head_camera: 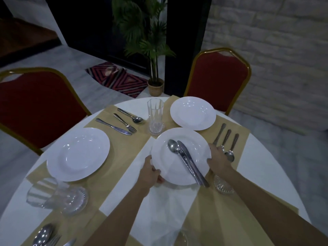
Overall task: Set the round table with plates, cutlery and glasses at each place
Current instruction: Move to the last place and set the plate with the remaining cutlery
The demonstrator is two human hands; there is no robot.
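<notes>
I hold a white plate [193, 144] over the middle of the round table [266, 176]. My left hand [150, 173] grips its near-left rim and my right hand [217, 158] grips its right rim. A spoon [173, 147] and a knife [192, 163] lie loose on this plate. A second white plate [193, 113] rests at the far place and a third plate [78, 154] at the left place. A tall glass [155, 116] stands upright between them.
Cutlery sets lie on tan placemats at the left [119, 124] and the right [226, 141]. Two more glasses sit at the near left [56, 196] and under my right wrist [222, 186]. Two red chairs [217, 80] and a potted plant [152, 55] stand beyond.
</notes>
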